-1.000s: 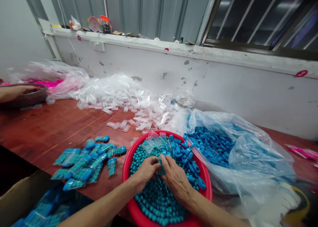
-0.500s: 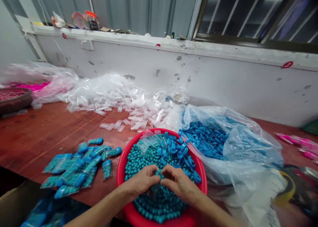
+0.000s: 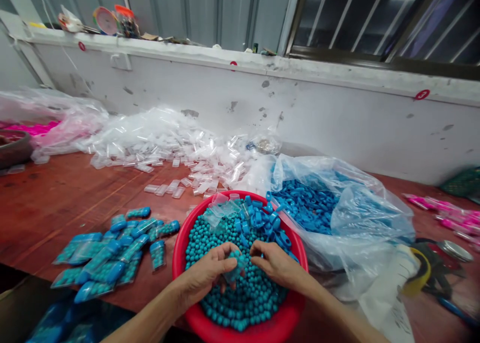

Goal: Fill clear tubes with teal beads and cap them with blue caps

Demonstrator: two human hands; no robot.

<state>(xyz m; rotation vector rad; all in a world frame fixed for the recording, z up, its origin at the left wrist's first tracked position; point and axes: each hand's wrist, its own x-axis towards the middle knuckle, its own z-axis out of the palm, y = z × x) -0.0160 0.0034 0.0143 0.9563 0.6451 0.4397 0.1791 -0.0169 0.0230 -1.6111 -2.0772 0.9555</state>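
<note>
A round red basin (image 3: 177,255) full of round teal beads (image 3: 240,313) stands before me. Over its middle, my left hand (image 3: 210,269) is closed around a small clear plastic container (image 3: 237,265) with teal beads in it. My right hand (image 3: 277,265) hovers just right of the container, apart from it, its fingers curled together; whether they pinch anything is hidden. On the beads at the basin's far side lie several empty clear containers (image 3: 221,210). A heap of blue caps (image 3: 264,223) sits beside them, at the right.
Filled blue-capped containers (image 3: 108,255) lie piled at the left. Behind the basin spreads a heap of clear containers (image 3: 202,170). A plastic bag of blue caps (image 3: 305,203) stands to the right, with yellow-handled scissors or tape (image 3: 422,273) nearby. Pink pieces (image 3: 450,213) lie farther right.
My hands have moved apart: the right one has drawn off the container, while the left still holds it, now turned more into view. The whole view has shifted slightly.
</note>
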